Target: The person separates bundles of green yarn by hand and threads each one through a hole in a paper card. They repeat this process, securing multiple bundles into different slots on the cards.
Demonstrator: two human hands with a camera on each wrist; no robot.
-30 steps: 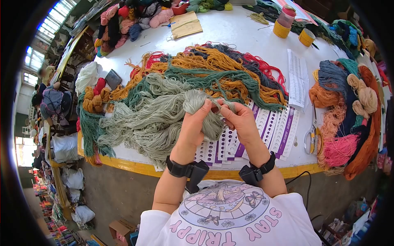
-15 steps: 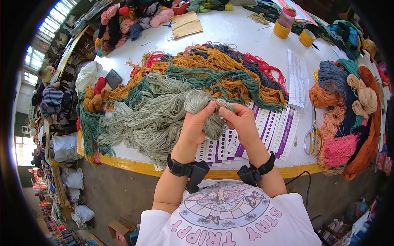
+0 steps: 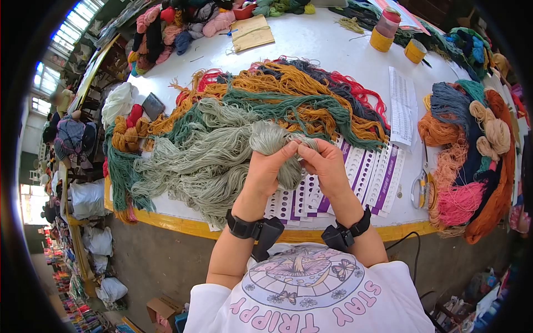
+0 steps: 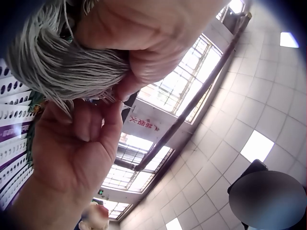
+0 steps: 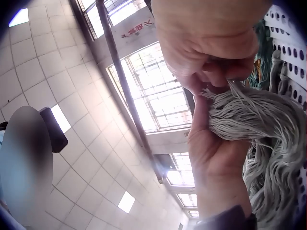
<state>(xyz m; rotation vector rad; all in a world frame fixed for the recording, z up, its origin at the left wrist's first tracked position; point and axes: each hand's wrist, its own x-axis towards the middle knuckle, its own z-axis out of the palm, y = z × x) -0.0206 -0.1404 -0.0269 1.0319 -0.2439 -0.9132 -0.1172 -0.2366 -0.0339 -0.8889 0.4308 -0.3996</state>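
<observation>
- Pale grey-green skein of thin yarn (image 3: 269, 136): raised above the white table's yellow near edge (image 3: 183, 223), its gathered end between both hands' fingertips.
- Long axis: the gathered end points back toward the person; strands run forward from the fingertips, then bend down and leftward.
- Left hand (image 3: 262, 169): nearer the skein's bulk, gripping it, thumb along the near side.
- Right hand (image 3: 327, 167): just right of the gathered end, fingertips pinching there; the exact strand is hidden.
- Loose grey-green yarn heap (image 3: 191, 152): left of the hands.
</observation>
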